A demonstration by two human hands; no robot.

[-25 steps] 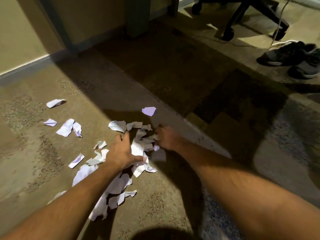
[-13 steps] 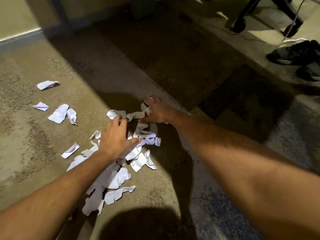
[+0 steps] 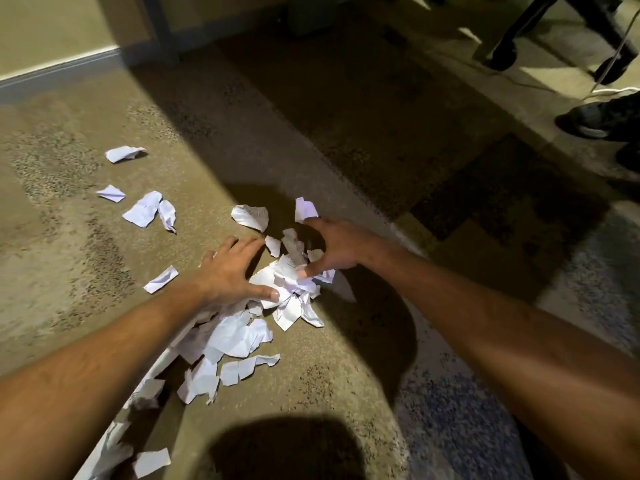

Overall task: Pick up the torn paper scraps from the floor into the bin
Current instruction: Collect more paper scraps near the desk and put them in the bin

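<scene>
Here, spread fingers of both hands, left hand (image 3: 228, 271) and right hand (image 3: 337, 249), rake crumpled, jagged paper scraps (image 3: 239, 336).

Speckled tan carpet (image 3: 86, 265) — beige wall (image 3: 52, 26), dark shoes (image 3: 599, 119) far right.

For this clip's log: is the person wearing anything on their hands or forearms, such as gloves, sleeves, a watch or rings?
Nothing visible. The left hand and right hand are bare, without gloves. Both forearms are uncovered as far as the frame's edge, so no sleeves show. No watch, band or ring can be seen on either wrist or on the visible fingers.
</scene>
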